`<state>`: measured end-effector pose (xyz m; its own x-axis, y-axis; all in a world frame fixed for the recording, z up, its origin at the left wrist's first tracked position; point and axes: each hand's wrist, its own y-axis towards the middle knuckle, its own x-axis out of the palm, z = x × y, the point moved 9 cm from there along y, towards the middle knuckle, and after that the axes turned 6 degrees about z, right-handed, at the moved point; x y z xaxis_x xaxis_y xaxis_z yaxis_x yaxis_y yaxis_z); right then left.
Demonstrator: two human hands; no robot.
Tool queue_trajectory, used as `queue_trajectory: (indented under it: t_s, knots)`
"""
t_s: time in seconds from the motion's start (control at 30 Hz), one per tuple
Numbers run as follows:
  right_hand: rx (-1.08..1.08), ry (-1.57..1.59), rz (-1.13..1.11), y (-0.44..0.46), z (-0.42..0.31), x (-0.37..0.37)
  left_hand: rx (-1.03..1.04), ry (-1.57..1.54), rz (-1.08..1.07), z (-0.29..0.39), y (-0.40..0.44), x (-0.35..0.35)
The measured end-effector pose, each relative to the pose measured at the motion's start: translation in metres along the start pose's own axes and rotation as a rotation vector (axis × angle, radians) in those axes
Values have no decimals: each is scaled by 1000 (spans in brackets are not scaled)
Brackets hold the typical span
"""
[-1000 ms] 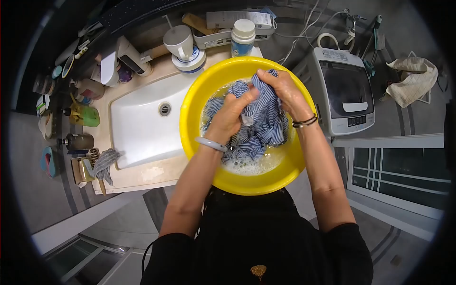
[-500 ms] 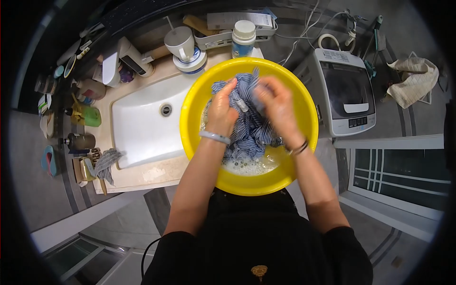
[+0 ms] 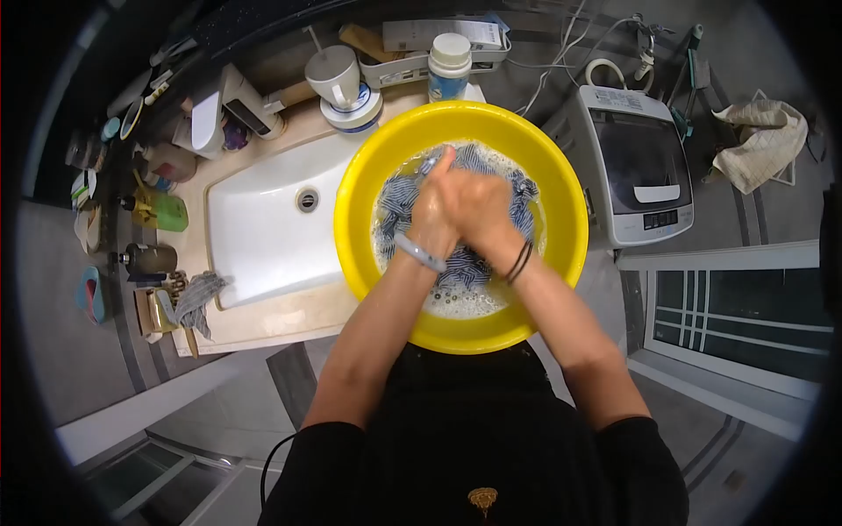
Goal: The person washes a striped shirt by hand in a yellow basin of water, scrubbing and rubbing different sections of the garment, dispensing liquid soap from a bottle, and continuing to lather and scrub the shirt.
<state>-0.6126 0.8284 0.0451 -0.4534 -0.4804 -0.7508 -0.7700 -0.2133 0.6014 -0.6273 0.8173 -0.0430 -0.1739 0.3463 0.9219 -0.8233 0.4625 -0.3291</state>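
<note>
A yellow basin (image 3: 562, 263) holds soapy water and a wet garment with blue and white stripes (image 3: 400, 198). My left hand (image 3: 432, 209), with a pale bangle at its wrist, is closed on the garment, thumb pointing up. Pressed against it from the right is my right hand (image 3: 482, 203), its fingers curled on the cloth and slightly blurred; dark bands circle that wrist. The two hands meet over the middle of the basin and hide the bunched fabric between them. Around them the rest of the garment lies spread in the suds.
Left of the basin is a white sink (image 3: 263, 237) with bottles along its counter. Behind stand a white mug (image 3: 333, 74) and a white-capped jar (image 3: 449, 66). A washing machine (image 3: 638, 167) is at the right, with a beige cloth (image 3: 761, 145) beyond it.
My hands have come together and lowered into the basin. The garment, bunched up and lifted between them before, is now spread lower in the suds. My right hand has moved left.
</note>
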Motion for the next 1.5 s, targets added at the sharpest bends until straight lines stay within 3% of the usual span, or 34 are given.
queue_trajectory:
  t_s: [0.03,0.07,0.17,0.2,0.23,0.3,0.33,0.4,0.43,0.5,0.53,0.57,0.6,0.63,0.67,0.7,0.77,0.8,0.83,0.9,0.93,0.97,1.03,1.07,1.17,1.27,1.3,1.37,1.4,1.43,1.5]
  knots:
    - [128,40,33,18,29,-5,177,24,204,9,-8,7]
    - [254,83,55,24,47,-11,124,-17,197,7,-7,20]
    - [137,-98,-44,14,14,-16,125,9,163,11,-8,9]
    - [86,-163,-21,3,-11,-16,-131,-74,-236,1,1,-2]
    - [56,183,203,-3,-30,-45,-130,-81,-227,-1,1,-8]
    - [91,83,122,-8,-3,-19,-51,-34,-344,-3,-4,-10]
    - [94,79,132,4,14,-20,142,146,319,4,-26,-3]
    - [309,-33,70,13,58,-20,158,135,255,-2,-18,3]
    - [300,-33,72,14,50,-23,193,115,188,3,-14,10]
    - [81,-40,167,8,-5,-41,263,179,260,14,-17,6]
    - [-43,206,329,1,-33,-56,176,234,289,16,-17,6]
    - [-42,206,329,2,-27,-51,85,293,319,14,-17,3]
    - [-3,-12,250,3,-15,-36,24,94,-83,2,-14,20]
    - [40,-227,167,6,0,-25,17,102,-77,-3,-19,24]
    - [254,151,227,14,29,-36,83,168,-97,-5,-23,40]
    - [253,149,231,22,33,-46,153,228,-120,-7,-24,52]
    - [451,260,195,36,51,-64,115,211,-191,-13,-21,47]
    - [513,238,-7,33,57,-56,43,512,-229,-14,-28,48]
    - [508,231,-8,29,66,-54,-30,814,-262,-19,-34,49]
    - [494,1003,39,16,75,-33,28,833,-178,-14,-36,46]
    - [539,1110,-141,10,67,-33,-93,619,-196,-19,-38,45]
    - [540,1115,-145,7,56,-35,-212,404,-217,-25,-40,46]
    - [676,1528,-265,-1,32,-27,-225,465,-184,-26,-37,45]
    - [715,1362,-362,-1,34,-33,-239,526,-150,-29,-36,44]
    - [822,1363,-353,0,39,-31,-239,625,-59,-32,-37,44]
    - [907,1523,-175,2,51,-24,71,848,-6,-19,-22,39]
    - [973,1607,-99,2,55,-22,72,846,-2,-27,-16,33]
    - [1023,1569,-62,4,57,-17,600,1209,-134,-11,-17,56]
    - [1032,1504,-20,4,63,-15,761,1494,-104,-9,-18,56]
    - [1041,1439,19,3,68,-15,760,1493,-100,-10,-16,55]
    - [1132,1412,50,1,69,-10,802,1853,36,-13,-9,51]
